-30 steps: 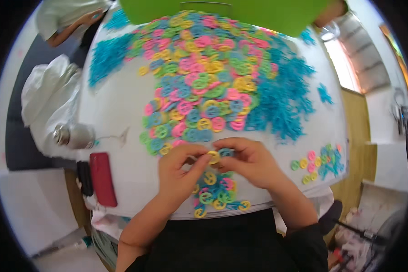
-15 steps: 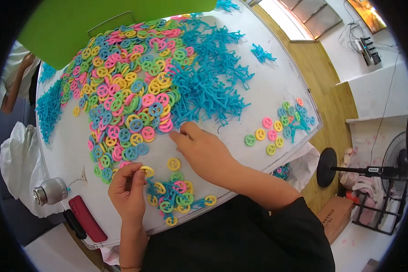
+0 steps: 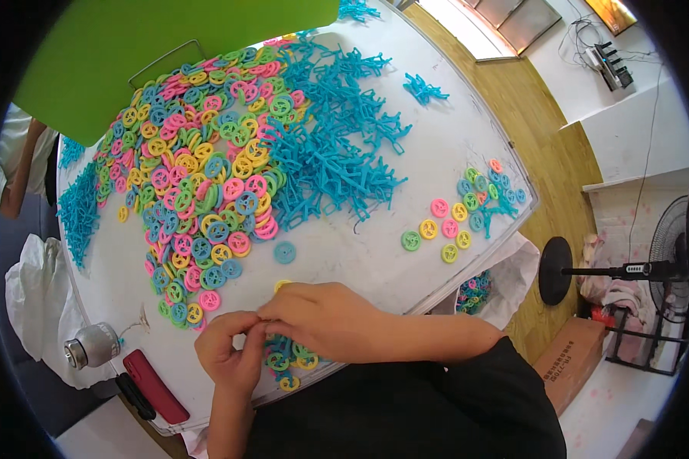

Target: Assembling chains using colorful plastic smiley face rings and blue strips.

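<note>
My left hand (image 3: pixel 231 353) and my right hand (image 3: pixel 321 321) meet above the near edge of the white table, fingertips pinched together. The small yellow plastic wheel my left hand gripped a moment ago is hidden behind the fingers. What the right fingers pinch, if anything, is covered too. Partly under my right hand lies a small heap of wheels and blue plastic pieces (image 3: pixel 289 359). A yellow wheel (image 3: pixel 282 285) peeks out behind that hand. Farther off, a single blue wheel (image 3: pixel 285 252) lies beside the big pile of pink, yellow, green and blue wheels (image 3: pixel 199 180).
Blue branching plastic pieces (image 3: pixel 337 145) are heaped right of the wheels. A group of wheels (image 3: pixel 450 229) lies at the right. A green board (image 3: pixel 168 46) stands at the back. At the left are a metal flask (image 3: pixel 92 346) and a red phone (image 3: pixel 155 386).
My right hand has drawn back from the pile's edge to meet my left hand. A blue wheel now lies apart from the pile. The whole view has shifted slightly.
</note>
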### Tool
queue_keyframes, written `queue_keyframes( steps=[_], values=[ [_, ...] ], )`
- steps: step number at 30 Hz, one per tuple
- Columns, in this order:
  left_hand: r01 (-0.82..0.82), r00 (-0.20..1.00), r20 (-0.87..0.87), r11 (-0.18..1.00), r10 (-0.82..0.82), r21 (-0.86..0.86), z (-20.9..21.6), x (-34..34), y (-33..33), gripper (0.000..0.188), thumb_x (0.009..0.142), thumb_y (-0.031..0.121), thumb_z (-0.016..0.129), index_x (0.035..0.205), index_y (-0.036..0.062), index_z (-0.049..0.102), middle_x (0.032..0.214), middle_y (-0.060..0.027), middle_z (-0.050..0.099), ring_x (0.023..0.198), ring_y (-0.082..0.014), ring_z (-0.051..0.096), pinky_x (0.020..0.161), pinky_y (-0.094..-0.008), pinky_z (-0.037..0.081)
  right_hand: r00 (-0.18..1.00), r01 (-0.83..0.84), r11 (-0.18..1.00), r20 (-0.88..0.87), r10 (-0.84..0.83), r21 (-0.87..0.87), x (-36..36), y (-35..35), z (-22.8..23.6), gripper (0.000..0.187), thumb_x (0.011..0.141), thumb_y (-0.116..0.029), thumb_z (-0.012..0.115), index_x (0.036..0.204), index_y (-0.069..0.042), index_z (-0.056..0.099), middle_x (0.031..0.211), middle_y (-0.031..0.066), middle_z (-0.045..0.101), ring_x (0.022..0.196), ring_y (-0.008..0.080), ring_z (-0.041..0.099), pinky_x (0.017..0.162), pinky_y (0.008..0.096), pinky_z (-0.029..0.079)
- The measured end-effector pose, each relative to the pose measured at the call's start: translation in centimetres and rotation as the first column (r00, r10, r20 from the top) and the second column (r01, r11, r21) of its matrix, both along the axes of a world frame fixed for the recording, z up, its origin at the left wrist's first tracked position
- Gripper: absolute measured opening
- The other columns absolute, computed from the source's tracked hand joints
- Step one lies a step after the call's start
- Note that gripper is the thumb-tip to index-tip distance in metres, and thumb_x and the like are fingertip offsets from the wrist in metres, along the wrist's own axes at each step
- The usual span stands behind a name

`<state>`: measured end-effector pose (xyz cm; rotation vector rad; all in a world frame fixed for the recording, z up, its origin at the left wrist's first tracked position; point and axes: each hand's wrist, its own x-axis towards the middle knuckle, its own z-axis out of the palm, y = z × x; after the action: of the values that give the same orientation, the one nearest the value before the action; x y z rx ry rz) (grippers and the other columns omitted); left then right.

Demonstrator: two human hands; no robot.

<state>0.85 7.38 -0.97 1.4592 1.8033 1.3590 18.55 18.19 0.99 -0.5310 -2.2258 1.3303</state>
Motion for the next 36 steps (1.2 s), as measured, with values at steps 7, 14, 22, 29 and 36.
queue_keyframes(
  steps=[7,14,22,29,36],
  values=[
    [0.024,1.000,-0.006,1.000,-0.024,-0.010,0.9,-1.5,-0.8,0.008,0.090,-0.003,0.063,0.096,-0.0030,0.067,0.086,-0.0103,0.071,0.080,-0.0170,0.067,0.073,-0.0290,0.053,0.854,0.438,0.869,0.197,-0.482,0.232,10.5,6.7,0.8,0.016,0.090,-0.002,0.064,0.106,-0.003,0.068,0.093,0.0106,0.067,0.084,0.0196,0.065,0.073,0.0317,0.052],
    [-0.056,0.998,0.028,0.998,0.055,0.034,0.5,-1.1,0.8,0.010,0.080,-0.003,0.075,0.089,0.0016,0.071,0.078,-0.0069,0.070,0.064,-0.0137,0.061,0.059,-0.0249,0.047,0.473,0.559,0.553,0.310,-0.825,0.618,23.4,10.6,-1.1,0.030,0.093,0.005,0.057,0.120,-0.003,0.067,0.103,0.0123,0.065,0.088,0.0195,0.062,0.076,0.0289,0.049],
    [-0.082,0.997,0.006,0.997,0.082,-0.002,-0.1,-1.6,0.3,0.007,0.084,-0.002,0.070,0.091,0.0000,0.070,0.078,-0.0068,0.070,0.064,-0.0129,0.061,0.061,-0.0251,0.047,0.480,0.467,0.512,0.279,-0.832,0.721,23.5,6.1,-0.5,0.028,0.085,0.003,0.066,0.113,-0.002,0.068,0.102,0.0152,0.062,0.092,0.0309,0.060,0.077,0.0355,0.050],
    [-0.111,0.983,0.139,0.993,0.117,-0.050,-0.4,-1.4,-0.4,0.008,0.088,-0.002,0.065,0.096,-0.0024,0.068,0.081,-0.0099,0.071,0.076,-0.0166,0.068,0.070,-0.0261,0.052,0.444,0.367,0.587,0.418,-0.792,0.722,22.0,3.5,-1.6,0.028,0.080,-0.002,0.072,0.108,0.000,0.070,0.102,0.0155,0.061,0.097,0.0332,0.059,0.083,0.0390,0.048],
    [-0.088,0.989,0.113,0.996,0.091,-0.035,-1.0,-1.8,-0.5,0.007,0.089,0.000,0.066,0.096,-0.0022,0.067,0.082,-0.0099,0.071,0.075,-0.0165,0.068,0.072,-0.0274,0.052,0.496,0.440,0.578,0.351,-0.795,0.688,22.2,4.1,-2.0,0.032,0.076,-0.003,0.075,0.107,0.001,0.069,0.103,0.0159,0.060,0.097,0.0325,0.058,0.086,0.0399,0.047]
  ],
)
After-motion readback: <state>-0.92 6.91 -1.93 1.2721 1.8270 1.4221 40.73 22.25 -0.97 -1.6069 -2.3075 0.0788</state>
